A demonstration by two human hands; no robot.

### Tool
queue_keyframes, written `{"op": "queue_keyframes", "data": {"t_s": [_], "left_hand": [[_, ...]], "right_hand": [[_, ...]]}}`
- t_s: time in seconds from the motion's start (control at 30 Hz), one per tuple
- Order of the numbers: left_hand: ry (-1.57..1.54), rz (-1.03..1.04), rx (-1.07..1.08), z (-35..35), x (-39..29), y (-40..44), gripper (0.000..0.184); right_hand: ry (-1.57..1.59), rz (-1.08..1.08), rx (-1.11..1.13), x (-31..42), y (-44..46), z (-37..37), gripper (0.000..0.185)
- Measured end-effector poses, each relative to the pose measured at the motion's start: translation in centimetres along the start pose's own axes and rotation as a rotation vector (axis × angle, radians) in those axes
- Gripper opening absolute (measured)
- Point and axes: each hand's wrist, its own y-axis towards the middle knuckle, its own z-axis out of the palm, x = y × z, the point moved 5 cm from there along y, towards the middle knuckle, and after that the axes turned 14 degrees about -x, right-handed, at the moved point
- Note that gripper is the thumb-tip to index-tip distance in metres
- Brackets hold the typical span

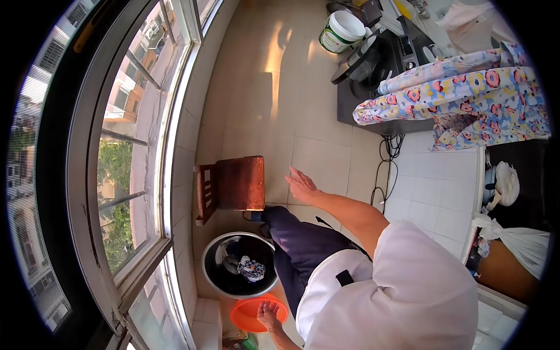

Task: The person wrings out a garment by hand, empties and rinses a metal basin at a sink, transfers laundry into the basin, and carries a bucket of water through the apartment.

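My right hand [301, 185] is stretched out over the tiled floor, to the right of a reddish-brown wooden chair [240, 182]. Its fingers are extended, nothing is in them, and it touches nothing. My left hand [269, 317] hangs over an orange basin [244, 318], its fingers loosely bent and apart, with no object visible in it. Beside the orange basin stands a large metal basin [208, 274]. Inside the metal basin lie a patterned cloth [251, 269] and a greyish item, surrounded by dark contents that I cannot make out.
Barred windows [169, 175] line the left side. A white bucket [344, 29], a dark cabinet [356, 111] and black cables [382, 169] are at the upper right. Floral fabric [478, 96] hangs there. Shelves with bagged items [519, 248] stand at the far right.
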Motion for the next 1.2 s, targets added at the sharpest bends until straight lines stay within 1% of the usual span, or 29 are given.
{"op": "queue_keyframes", "data": {"t_s": [0.07,0.13,0.17,0.23,0.27,0.33,0.37,0.4,0.47,0.5,0.53,0.57,0.63,0.67,0.7,0.77,0.8,0.87,0.9,0.93,0.97,1.0,1.07,1.1,1.17,1.2], "left_hand": [[-0.035,0.044,0.013,-0.3,0.0,1.0,0.032],[-0.069,0.079,0.016,-0.4,0.0,0.7,0.032],[-0.077,0.085,0.016,-0.4,0.3,0.4,0.032],[-0.039,0.046,-0.005,-0.4,1.4,0.5,0.032],[-0.041,0.054,-0.003,-0.3,1.8,0.7,0.032],[-0.028,-0.041,-0.018,0.5,3.3,0.5,0.032],[-0.027,-0.039,-0.016,1.3,2.9,-0.5,0.032],[0.082,-0.039,-0.063,1.7,2.4,-1.5,0.032],[0.182,-0.036,-0.099,3.8,2.3,-1.2,0.032],[0.104,-0.112,-0.077,3.3,5.4,1.3,0.032],[0.029,-0.196,-0.055,4.8,6.8,2.3,0.032],[0.011,-0.134,-0.105,7.5,2.8,-0.3,0.023],[0.056,-0.192,-0.224,12.9,-0.3,-1.1,0.027],[0.084,-0.202,-0.223,15.5,-1.9,-1.8,0.027],[0.152,-0.132,-0.173,18.8,-4.1,-2.1,0.029],[0.289,0.015,-0.091,25.0,-7.8,-1.4,0.032],[0.366,0.085,-0.055,27.9,-9.7,-1.1,0.033],[0.433,0.212,0.063,34.3,-14.9,-2.4,0.031],[0.441,0.217,0.063,36.9,-17.7,-3.3,0.031],[0.436,0.269,0.097,39.8,-20.6,-4.4,0.030],[0.432,0.327,0.132,41.9,-23.2,-5.4,0.030],[0.441,0.346,0.133,43.4,-25.3,-6.0,0.030],[0.409,0.393,0.167,46.7,-29.4,-6.4,0.029],[0.460,0.431,0.165,47.9,-31.3,-6.5,0.031],[0.471,0.422,0.207,49.9,-34.5,-6.8,0.032],[0.469,0.430,0.209,50.6,-35.7,-6.0,0.038]], "right_hand": [[-0.035,0.144,0.112,-3.8,-3.4,-1.6,0.048],[-0.035,0.275,0.258,-5.6,-5.7,-3.6,0.046],[-0.032,0.268,0.252,-6.7,-6.3,-3.8,0.046],[0.003,0.363,0.240,-8.8,-6.9,-3.3,0.051],[0.008,0.362,0.234,-8.9,-6.6,-3.7,0.051],[0.084,0.337,0.068,-9.4,-5.6,-5.1,0.055],[0.086,0.339,0.066,-9.6,-4.8,-5.8,0.055],[0.137,0.334,0.016,-9.9,-3.6,-6.7,0.057],[0.182,0.324,-0.047,-11.1,-0.2,-8.7,0.059],[0.187,0.306,-0.082,-12.3,1.4,-9.2,0.059],[0.189,0.289,-0.111,-13.6,3.0,-9.9,0.059],[0.236,0.330,-0.107,-14.7,4.8,-11.0,0.060],[0.242,0.314,-0.164,-17.3,8.7,-12.4,0.060],[0.311,0.339,-0.163,-18.8,10.6,-13.1,0.061],[0.307,0.368,-0.155,-20.2,12.0,-14.0,0.061],[0.459,0.404,-0.222,-22.7,15.1,-15.3,0.059],[0.462,0.418,-0.227,-23.1,16.6,-16.2,0.059],[0.563,0.407,-0.431,-23.9,19.2,-20.0,0.059],[0.568,0.415,-0.434,-24.1,20.3,-22.1,0.059],[0.619,0.468,-0.416,-24.4,21.5,-24.2,0.057],[0.675,0.521,-0.401,-24.9,22.5,-25.5,0.056],[0.690,0.529,-0.415,-25.6,23.4,-26.4,0.056],[0.818,0.573,-0.445,-26.9,24.9,-27.6,0.055],[0.823,0.580,-0.471,-27.5,25.6,-28.4,0.055],[1.110,0.755,-0.392,-28.2,26.2,-28.6,0.054],[1.116,0.759,-0.410,-28.2,26.6,-29.6,0.054]]}}
